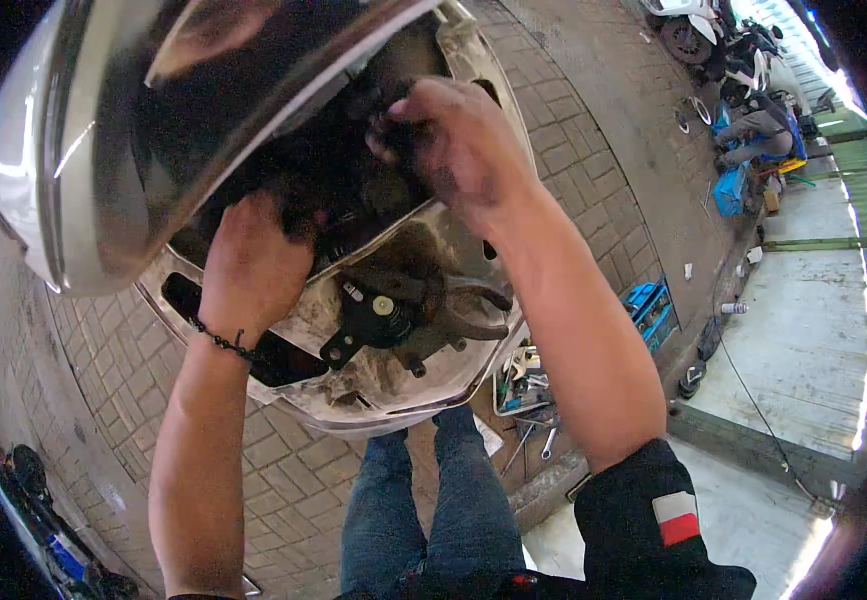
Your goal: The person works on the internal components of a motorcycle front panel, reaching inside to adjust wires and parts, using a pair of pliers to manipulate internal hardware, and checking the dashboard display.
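Brick paving [593,180] surrounded a stained white vehicle body [403,392], open beneath a raised glossy panel [63,150], both below the person's reach. The left hand [253,255] disappeared inside, grip untellable; the right hand [455,140] curled, its hold unclear. Opening appeared done; the inner work and closing seemingly remained.

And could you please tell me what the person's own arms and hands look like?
The left hand and right hand wear no visible gloves, and both forearms are bare. A black beaded bracelet circles the left wrist. The right arm's black sleeve ends near the elbow and carries a white-and-red patch.
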Demonstrator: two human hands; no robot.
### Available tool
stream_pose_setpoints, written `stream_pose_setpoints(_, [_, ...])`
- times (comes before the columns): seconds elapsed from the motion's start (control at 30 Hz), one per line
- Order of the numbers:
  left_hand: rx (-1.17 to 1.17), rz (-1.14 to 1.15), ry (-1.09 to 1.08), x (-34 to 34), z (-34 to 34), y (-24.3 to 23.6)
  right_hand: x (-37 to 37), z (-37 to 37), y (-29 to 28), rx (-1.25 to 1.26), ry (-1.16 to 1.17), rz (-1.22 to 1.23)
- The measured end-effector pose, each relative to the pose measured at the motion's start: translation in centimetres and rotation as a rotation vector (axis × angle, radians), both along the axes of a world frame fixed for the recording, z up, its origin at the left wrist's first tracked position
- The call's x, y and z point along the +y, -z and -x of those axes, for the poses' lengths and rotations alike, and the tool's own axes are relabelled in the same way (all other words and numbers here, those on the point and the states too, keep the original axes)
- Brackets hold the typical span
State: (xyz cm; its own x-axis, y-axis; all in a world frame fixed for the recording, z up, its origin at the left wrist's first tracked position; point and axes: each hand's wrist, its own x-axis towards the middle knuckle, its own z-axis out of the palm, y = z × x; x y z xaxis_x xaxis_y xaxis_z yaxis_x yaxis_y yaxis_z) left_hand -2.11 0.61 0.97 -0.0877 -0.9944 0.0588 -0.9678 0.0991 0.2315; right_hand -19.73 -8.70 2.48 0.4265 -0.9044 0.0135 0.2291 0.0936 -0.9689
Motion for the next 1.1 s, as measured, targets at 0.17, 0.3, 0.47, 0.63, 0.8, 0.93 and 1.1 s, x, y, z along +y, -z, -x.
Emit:
stream_pose_setpoints(0.17, [0.192,-0.107,-0.074,0.0,-0.4,-0.2,2.7,0.5,-1.8,-0.001,-0.077,-0.438])
stream_pose_setpoints(0.3, [0.255,-0.113,-0.115,0.1,-0.1,-0.9,3.2,0.0,-2.0,0.042,-0.225,-0.36])
stream_pose_setpoints(0.47, [0.14,-0.108,-0.061,-0.2,-0.2,-0.2,3.2,-0.5,-2.4,1.015,-0.036,0.912])
stream_pose_setpoints(0.63, [0.066,-0.019,0.025,-0.1,-3.0,2.8,2.3,-1.7,-3.0,1.122,-0.369,1.459])
stream_pose_setpoints(0.8, [0.259,-0.079,-0.01,-1.2,-0.7,0.5,1.4,-1.6,-3.1,1.111,-0.463,1.605])
stream_pose_setpoints(0.93, [0.234,-0.035,-0.029,-0.8,-1.7,1.5,2.3,-1.7,-4.0,1.167,-0.511,1.69])
stream_pose_setpoints(1.1, [0.015,-0.026,0.12,-0.6,-2.0,1.7,2.4,-1.9,-4.2,1.228,-0.565,1.559])
